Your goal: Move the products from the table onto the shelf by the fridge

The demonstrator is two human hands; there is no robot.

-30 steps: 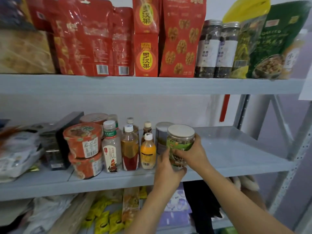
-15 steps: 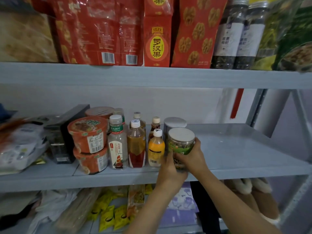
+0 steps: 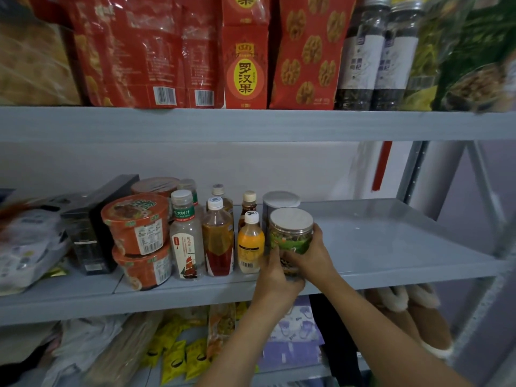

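A clear jar (image 3: 291, 238) with a silver lid and a green label is held upright at the front of the middle shelf (image 3: 391, 247). Whether its base rests on the grey board or hangs just above it cannot be told, since the hands cover it. The left hand (image 3: 275, 277) is curled round the jar's lower left side. The right hand (image 3: 314, 256) is wrapped round its right side, with the fingers closed on the label. The jar is placed just beside a small orange bottle (image 3: 250, 244) on its left and directly in front of a white-lidded canister (image 3: 280, 199). Bare shelf is seen to the right.

For the step to be done well, the jar is best lowered straight until its base is felt flat on the board, fully behind the front edge. The left fingers appear squeezed between jar and bottle, so they should be drawn out gently toward the front, lest the bottle be tipped over. The right hand is better released last.
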